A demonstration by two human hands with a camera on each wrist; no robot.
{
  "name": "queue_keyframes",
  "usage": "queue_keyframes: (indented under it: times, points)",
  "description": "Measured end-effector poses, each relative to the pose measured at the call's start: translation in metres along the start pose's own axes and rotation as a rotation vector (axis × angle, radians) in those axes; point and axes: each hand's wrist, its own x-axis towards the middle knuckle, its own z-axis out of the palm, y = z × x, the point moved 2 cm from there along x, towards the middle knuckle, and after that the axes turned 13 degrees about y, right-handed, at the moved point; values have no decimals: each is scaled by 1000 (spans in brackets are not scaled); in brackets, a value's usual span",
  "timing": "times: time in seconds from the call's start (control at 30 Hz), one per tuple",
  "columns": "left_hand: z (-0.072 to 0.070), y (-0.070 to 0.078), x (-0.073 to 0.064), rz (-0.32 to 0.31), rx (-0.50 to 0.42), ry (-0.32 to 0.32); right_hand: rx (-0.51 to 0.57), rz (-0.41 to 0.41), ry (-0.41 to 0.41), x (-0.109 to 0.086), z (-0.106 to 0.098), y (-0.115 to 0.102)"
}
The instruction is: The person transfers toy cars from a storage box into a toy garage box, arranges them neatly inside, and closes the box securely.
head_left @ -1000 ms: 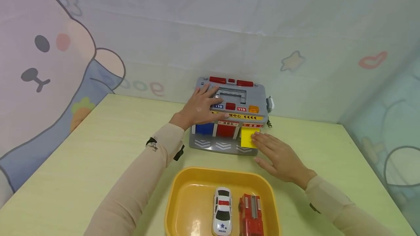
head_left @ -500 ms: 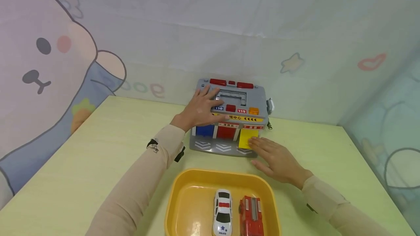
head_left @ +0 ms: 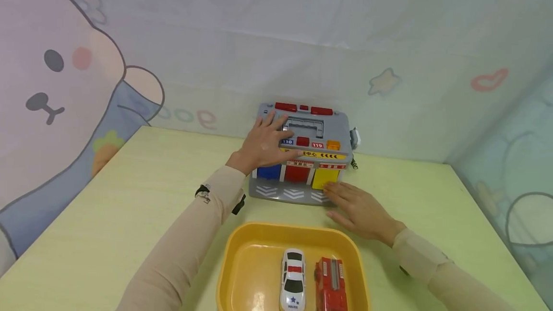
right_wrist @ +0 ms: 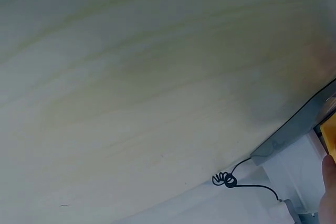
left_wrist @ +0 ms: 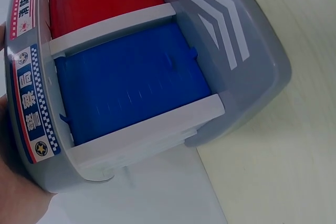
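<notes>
A grey toy rescue station [head_left: 342,126] stands at the back of the table, with three coloured doors along its front. Spread over the left part of its roof is my left hand [head_left: 263,145], fingers resting on top. My right hand [head_left: 360,210] has its straight fingers against the lower part of the yellow door [head_left: 325,178], which looks nearly flush with the front. In the right wrist view only a fingertip and an edge of that door show. The blue door [left_wrist: 131,82] and red door [left_wrist: 105,6] are down in the left wrist view.
Nearer me lies a yellow tray [head_left: 298,228], holding a white toy police car [head_left: 293,280] and a red toy fire truck [head_left: 331,284]. A coiled black cord [right_wrist: 226,179] hangs at the station's right side. A printed cloth [head_left: 276,37] hangs behind the table.
The yellow door has swung inward and down from its raised, outward tilt. My right hand has followed it slightly left and toward the station's base. The left hand has stayed on the roof.
</notes>
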Motion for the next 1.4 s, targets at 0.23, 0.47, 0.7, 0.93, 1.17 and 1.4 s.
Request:
queue_keyframes:
  times: [0.23, 0.47, 0.7, 0.93, 1.17, 1.4]
  points:
    - [-2, 1, 1, -9, 19, 12, -1, 2, -16, 2, 0, 1]
    - [-1, 0, 0, -5, 13, -7, -15, 8, -46, 2, 1, 1]
    - [2, 1, 0, 14, 1, -15, -66, -16, -56, -2, 4, 3]
    - [-2, -1, 0, 16, -3, -1, -112, -19, -96, 2, 6, 5]
    - [-1, -3, -4, 9, -1, -8, -108, 22, -181, 5, 11, 1]
    - [1, -2, -2, 13, -16, -9, -128, 31, -198, 8, 12, 0]
